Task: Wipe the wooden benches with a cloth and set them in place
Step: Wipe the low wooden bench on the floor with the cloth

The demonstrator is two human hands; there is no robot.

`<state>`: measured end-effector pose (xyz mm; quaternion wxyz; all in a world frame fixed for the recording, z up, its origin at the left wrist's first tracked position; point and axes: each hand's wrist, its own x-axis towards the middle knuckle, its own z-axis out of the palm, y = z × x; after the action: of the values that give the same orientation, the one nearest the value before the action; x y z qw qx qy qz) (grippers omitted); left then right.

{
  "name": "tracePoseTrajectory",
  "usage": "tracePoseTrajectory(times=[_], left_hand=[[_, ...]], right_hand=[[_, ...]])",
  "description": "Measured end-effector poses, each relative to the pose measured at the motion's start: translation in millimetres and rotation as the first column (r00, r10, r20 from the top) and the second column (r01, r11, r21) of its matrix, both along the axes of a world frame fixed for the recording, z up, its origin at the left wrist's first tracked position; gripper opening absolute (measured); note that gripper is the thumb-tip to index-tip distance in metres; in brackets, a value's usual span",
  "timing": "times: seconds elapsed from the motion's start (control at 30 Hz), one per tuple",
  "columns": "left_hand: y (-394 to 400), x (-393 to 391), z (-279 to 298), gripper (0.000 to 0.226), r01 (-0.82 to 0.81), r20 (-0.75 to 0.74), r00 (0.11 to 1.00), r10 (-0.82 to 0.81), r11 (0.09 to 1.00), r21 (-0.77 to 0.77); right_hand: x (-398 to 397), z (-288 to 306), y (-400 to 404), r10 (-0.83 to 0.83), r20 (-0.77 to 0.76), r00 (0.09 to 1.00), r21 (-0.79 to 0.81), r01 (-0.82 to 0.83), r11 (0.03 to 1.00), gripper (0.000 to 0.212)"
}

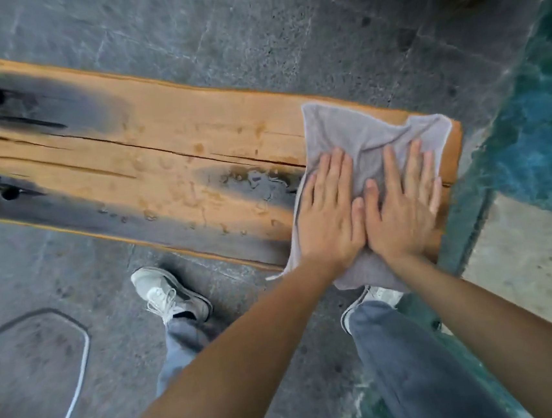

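Observation:
A long orange-brown wooden bench (167, 141) runs across the view from the left edge to the right. It has a dark crack along its middle, dark stains and water drops. A grey cloth (365, 133) lies spread over the bench's right end and hangs over its near edge. My left hand (326, 207) and my right hand (402, 203) lie flat on the cloth side by side, palms down, fingers stretched out and thumbs touching. Neither hand grips the cloth; both rest on top of it.
The bench stands on a grey stone floor (250, 26). Blue-green water (544, 136) lies just past the bench's right end, with a pale stone edge (536, 261) beside it. My feet in white shoes (168, 293) stand in front of the bench. A white-rimmed floor outline (77, 369) is at the lower left.

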<state>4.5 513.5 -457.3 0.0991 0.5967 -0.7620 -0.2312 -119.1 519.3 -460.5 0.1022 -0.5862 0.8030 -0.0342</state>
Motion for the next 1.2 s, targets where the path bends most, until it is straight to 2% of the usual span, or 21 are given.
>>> tracePoseTrajectory(times=[0.1,0.23,0.53,0.63,0.77,0.9,1.03,1.1,1.2], left_hand=[[-13.2,14.5,-5.6,0.064,-0.048,-0.008,0.999,0.047,0.998,-0.035],[-39.8,88.5,-3.3,0.066,-0.090,0.041,0.995,0.092,0.995,-0.039],[-127.1,370.2,-3.4,0.064,-0.302,0.161,0.937,0.310,0.951,-0.071],[-151.4,467.0,-3.0,0.066,-0.445,0.189,0.872,0.452,0.892,-0.079],[-182.3,583.9,3.6,0.083,-0.667,0.225,0.715,0.662,0.742,-0.067],[-212.2,665.2,4.9,0.086,-0.692,0.211,0.703,0.679,0.721,-0.018],[-228.4,710.0,-7.1,0.058,-0.801,0.081,0.593,0.801,0.577,0.159],[-227.6,710.0,-9.2,0.054,-0.839,0.043,0.533,0.845,0.521,0.158],[-220.6,704.3,-10.4,0.055,-0.870,0.023,0.488,0.872,0.484,0.093]], right_hand=[[24.8,-6.5,-10.5,-0.083,-0.087,0.993,-0.058,0.078,0.995,0.058],[93.4,-3.8,-37.4,0.037,-0.111,0.993,-0.023,-0.039,0.999,0.061],[377.0,-7.8,-146.6,0.228,-0.084,0.970,-0.028,-0.231,0.972,0.065],[481.4,-6.5,-185.4,0.333,-0.026,0.943,-0.014,-0.333,0.943,0.065],[620.7,-9.8,-233.7,0.494,-0.003,0.870,-0.009,-0.494,0.870,0.068],[702.8,-16.9,-269.4,0.529,0.004,0.848,-0.005,-0.529,0.848,0.068],[751.3,-14.9,-291.4,0.565,-0.022,0.824,0.007,-0.565,0.825,0.066],[758.5,-13.8,-296.2,0.609,-0.020,0.793,0.021,-0.609,0.793,0.063],[755.0,-8.5,-295.6,0.696,-0.040,0.717,0.034,-0.695,0.718,0.059]])
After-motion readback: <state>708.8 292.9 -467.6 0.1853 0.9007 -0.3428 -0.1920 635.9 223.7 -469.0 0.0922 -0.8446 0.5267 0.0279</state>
